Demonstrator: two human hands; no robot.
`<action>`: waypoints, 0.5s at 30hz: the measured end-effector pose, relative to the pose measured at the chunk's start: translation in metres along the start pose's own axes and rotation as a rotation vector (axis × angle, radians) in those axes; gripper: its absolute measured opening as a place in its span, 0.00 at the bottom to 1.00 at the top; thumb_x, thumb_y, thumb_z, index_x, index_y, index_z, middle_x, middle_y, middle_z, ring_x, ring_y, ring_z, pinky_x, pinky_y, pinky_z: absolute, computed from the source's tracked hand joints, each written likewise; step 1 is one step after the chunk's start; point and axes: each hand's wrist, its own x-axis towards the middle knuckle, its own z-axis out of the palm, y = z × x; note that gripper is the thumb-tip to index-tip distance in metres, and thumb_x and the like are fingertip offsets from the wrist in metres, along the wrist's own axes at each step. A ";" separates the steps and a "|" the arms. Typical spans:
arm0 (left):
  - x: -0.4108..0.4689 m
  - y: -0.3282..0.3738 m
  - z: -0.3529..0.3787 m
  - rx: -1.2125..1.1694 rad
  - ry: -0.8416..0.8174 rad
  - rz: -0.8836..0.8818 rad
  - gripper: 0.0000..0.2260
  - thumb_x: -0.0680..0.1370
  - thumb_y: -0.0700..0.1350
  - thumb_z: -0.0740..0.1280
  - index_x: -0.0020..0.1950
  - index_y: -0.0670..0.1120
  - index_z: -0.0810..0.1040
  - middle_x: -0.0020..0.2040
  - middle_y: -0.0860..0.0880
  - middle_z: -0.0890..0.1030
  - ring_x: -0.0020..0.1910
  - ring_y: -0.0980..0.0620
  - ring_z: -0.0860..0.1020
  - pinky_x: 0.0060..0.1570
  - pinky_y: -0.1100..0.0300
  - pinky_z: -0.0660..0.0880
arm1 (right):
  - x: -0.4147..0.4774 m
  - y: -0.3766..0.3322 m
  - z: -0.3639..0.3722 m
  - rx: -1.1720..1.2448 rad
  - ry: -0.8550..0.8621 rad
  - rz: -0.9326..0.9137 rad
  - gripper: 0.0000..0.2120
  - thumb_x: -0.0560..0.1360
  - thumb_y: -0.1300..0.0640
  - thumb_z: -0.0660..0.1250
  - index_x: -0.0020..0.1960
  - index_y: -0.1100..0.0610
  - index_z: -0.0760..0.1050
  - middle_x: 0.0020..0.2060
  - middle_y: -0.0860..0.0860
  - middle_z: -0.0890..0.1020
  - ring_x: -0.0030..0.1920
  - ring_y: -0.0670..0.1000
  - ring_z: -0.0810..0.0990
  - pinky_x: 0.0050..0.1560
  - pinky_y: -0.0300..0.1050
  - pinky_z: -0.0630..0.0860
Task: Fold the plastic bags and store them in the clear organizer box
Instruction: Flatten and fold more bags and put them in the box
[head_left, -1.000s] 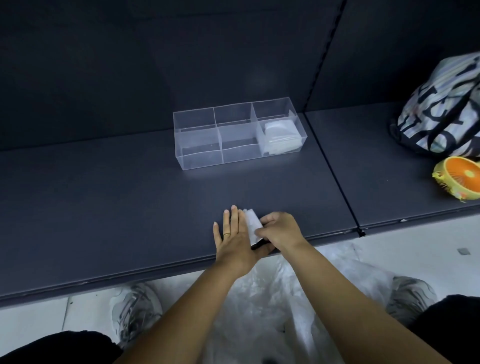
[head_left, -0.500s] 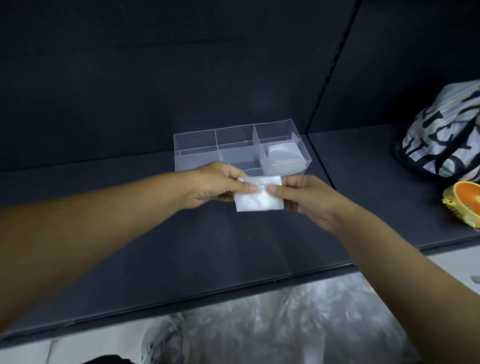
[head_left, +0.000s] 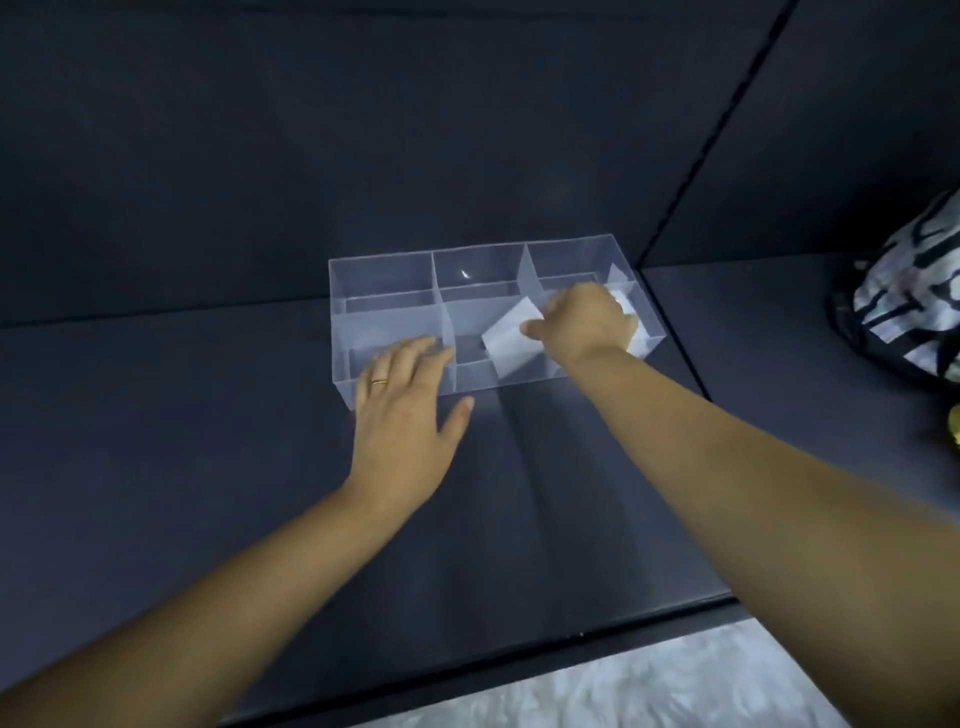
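Note:
A clear organizer box (head_left: 382, 260) with several compartments stands at the back of the dark shelf (head_left: 208, 467). My right hand (head_left: 587, 325) reaches over the box and holds a folded white plastic bag (head_left: 511, 338) by its upper right corner. That bag hangs tilted inside the front middle compartment. Another folded white bag (head_left: 626, 301) lies in the right compartment, mostly hidden behind my right hand. My left hand (head_left: 405, 415) lies flat with straight fingers against the box's front wall, at the left compartment.
A black-and-white patterned bag (head_left: 904, 312) sits on the shelf at the far right, with a yellow object (head_left: 955, 423) just below it at the frame edge. Loose white plastic (head_left: 623, 691) lies below the shelf's front edge.
Both hands lifted the folded bag off the shelf and carried it to the box. The left hand let go and now rests on the box; the right lowers the bag into the middle compartment.

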 end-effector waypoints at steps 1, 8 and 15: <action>-0.004 0.001 0.003 0.026 -0.002 0.014 0.21 0.77 0.48 0.66 0.70 0.45 0.71 0.72 0.48 0.68 0.73 0.48 0.60 0.73 0.54 0.49 | 0.000 0.000 0.003 -0.035 0.062 -0.036 0.19 0.70 0.47 0.73 0.56 0.56 0.76 0.56 0.54 0.78 0.58 0.56 0.77 0.61 0.50 0.68; -0.059 0.007 0.010 0.084 -0.077 0.281 0.20 0.79 0.49 0.60 0.69 0.42 0.71 0.73 0.44 0.67 0.75 0.46 0.59 0.75 0.49 0.48 | -0.033 0.023 -0.008 0.145 0.224 -0.123 0.24 0.70 0.49 0.74 0.60 0.56 0.69 0.64 0.53 0.70 0.64 0.55 0.71 0.63 0.48 0.61; -0.109 -0.001 0.030 0.407 -0.394 0.218 0.34 0.78 0.64 0.41 0.78 0.45 0.54 0.79 0.46 0.52 0.78 0.48 0.48 0.75 0.48 0.43 | -0.195 0.094 0.022 0.338 0.406 -0.230 0.08 0.77 0.55 0.66 0.54 0.56 0.77 0.53 0.53 0.74 0.54 0.56 0.74 0.53 0.46 0.63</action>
